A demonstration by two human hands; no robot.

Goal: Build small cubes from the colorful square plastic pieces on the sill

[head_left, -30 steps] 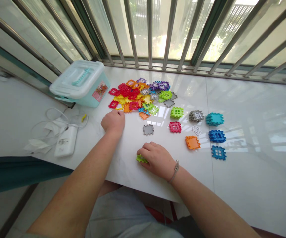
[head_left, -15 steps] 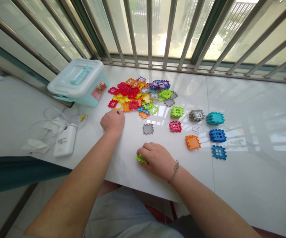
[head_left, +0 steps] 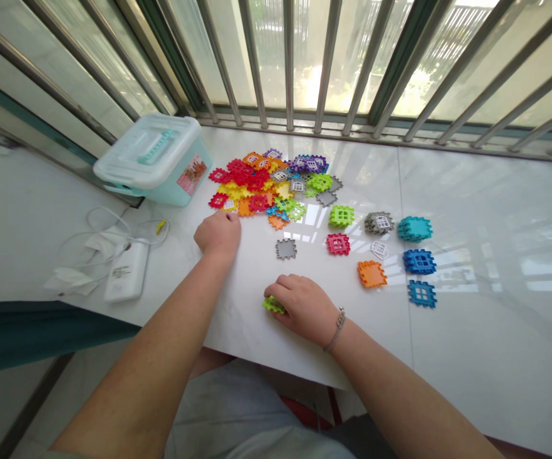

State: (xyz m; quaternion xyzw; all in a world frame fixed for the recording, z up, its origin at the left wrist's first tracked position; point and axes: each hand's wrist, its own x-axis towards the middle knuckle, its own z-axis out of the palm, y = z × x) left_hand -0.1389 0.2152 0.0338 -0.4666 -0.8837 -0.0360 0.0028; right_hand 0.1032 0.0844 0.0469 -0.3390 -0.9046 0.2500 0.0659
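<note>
My right hand [head_left: 307, 305] is closed on a lime green building tile [head_left: 273, 305] with notched edges, low at the table's front. My fingers cover much of that tile. My left hand [head_left: 217, 234] rests on the table as a fist; no piece sticks out of it. Just beyond it spreads a mixed pile of notched tiles [head_left: 250, 175], red, yellow, orange, purple and green. A single grey tile [head_left: 286, 248] lies flat between the pile and my right hand.
Sorted to the right are a green stack [head_left: 341, 216], a red tile [head_left: 338, 243], a grey stack [head_left: 379, 222], white window pieces [head_left: 380, 249], orange tiles [head_left: 372, 274], a teal stack [head_left: 415, 228] and blue tiles [head_left: 419, 261]. A lidded box [head_left: 156, 159] and white power bank [head_left: 127, 271] stand left.
Both hands have stayed where they were, the right still on the lime green tile. The whole view has shifted very slightly.
</note>
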